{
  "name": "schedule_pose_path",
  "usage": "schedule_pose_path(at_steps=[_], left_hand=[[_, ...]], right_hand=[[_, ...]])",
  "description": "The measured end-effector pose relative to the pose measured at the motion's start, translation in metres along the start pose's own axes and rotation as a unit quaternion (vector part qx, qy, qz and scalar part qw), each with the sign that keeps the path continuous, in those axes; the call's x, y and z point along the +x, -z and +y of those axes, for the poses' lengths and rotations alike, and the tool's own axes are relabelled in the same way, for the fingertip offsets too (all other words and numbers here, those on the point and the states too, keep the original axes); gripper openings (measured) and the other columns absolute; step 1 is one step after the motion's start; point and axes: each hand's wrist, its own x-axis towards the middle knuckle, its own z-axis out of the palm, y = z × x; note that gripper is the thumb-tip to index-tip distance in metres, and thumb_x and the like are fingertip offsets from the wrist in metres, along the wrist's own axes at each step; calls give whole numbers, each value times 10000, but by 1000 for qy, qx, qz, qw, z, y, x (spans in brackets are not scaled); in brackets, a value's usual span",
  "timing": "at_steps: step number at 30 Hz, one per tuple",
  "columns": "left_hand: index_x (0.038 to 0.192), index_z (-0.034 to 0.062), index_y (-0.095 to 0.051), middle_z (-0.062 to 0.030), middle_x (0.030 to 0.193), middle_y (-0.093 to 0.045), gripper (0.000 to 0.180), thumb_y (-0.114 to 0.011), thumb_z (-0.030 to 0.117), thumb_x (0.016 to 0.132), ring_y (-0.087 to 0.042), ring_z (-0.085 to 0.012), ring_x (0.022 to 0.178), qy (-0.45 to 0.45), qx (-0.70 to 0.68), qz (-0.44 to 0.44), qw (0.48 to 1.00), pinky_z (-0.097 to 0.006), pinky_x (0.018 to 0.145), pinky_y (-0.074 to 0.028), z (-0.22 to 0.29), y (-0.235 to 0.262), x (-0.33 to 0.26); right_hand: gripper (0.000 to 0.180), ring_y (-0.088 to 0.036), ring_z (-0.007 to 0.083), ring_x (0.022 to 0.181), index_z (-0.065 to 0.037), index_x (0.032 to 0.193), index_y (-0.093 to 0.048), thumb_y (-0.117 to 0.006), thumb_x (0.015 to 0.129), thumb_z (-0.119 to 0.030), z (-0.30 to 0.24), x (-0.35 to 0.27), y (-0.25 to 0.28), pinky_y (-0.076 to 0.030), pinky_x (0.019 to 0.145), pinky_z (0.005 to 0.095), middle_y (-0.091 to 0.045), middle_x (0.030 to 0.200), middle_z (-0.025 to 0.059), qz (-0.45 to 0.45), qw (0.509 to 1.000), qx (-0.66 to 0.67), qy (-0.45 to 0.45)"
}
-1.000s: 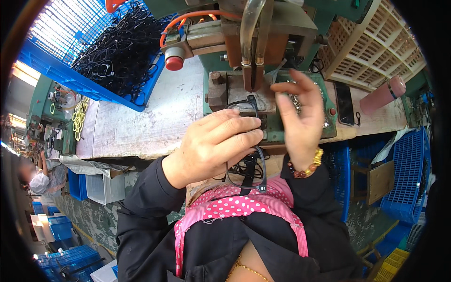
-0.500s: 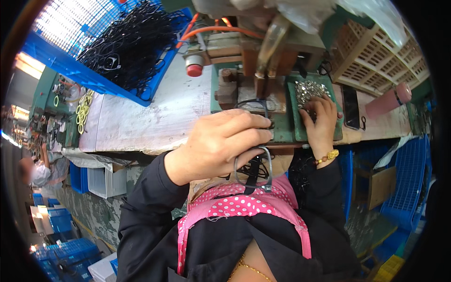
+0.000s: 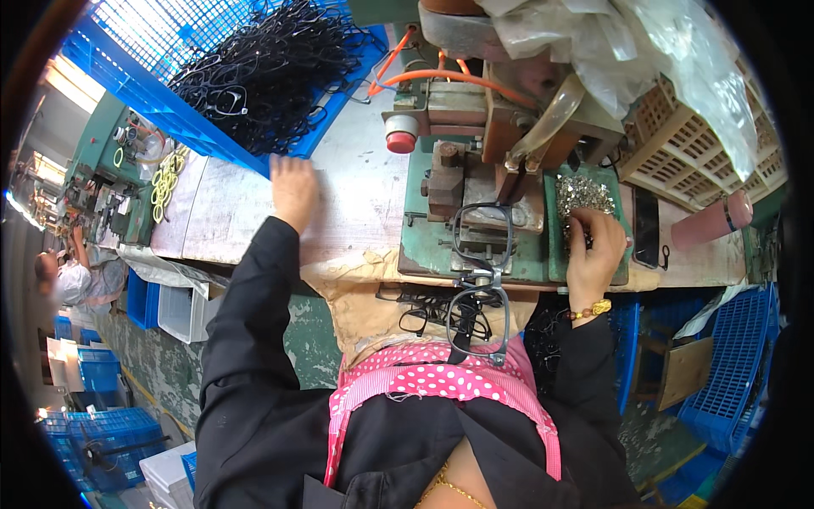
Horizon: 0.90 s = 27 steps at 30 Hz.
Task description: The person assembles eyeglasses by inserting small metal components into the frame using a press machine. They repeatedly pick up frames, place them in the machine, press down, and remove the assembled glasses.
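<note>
Meanwhile left hand (image 3: 294, 188) lies flat, open; right hand (image 3: 593, 246) fingers pinch small metal parts (image 3: 582, 195).

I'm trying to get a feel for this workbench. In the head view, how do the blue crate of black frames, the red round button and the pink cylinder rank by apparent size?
Largest to smallest as they appear:
1. Blue crate of black frames, by far.
2. Pink cylinder at the right edge.
3. Red round button.
The fisheye shrinks things near the rim, so the cylinder's true size is unsure.
</note>
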Motion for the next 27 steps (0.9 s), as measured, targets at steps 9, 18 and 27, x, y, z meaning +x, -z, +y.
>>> schedule_pose_path(at_steps=[9,18,27], left_hand=[[1038,10,-526,-77,962,-610,163,-648,7,929,-608,-140,816,162,-561,53,810,-298,704,-500,75,87,-56],[833,22,-492,-81,669,-519,337,-773,204,867,-514,-180,608,274,-410,-99,864,-370,578,-437,24,80,-101],[843,63,-547,-34,717,-621,245,-733,185,947,-633,-109,640,386,-605,-79,692,-292,541,-451,5,61,-113]], right_hand=[[129,-640,308,940,-86,986,-716,-680,877,-26,4,-6,4,-439,891,421,-707,969,82,24,999,30,-13],[165,-656,312,927,-43,1035,-714,-666,888,17,7,-5,7,-480,877,402,-711,977,106,5,995,90,-35],[171,-654,146,949,0,1103,-711,-633,957,44,-3,-3,18,-500,851,264,-716,1056,69,-9,979,180,-100]])
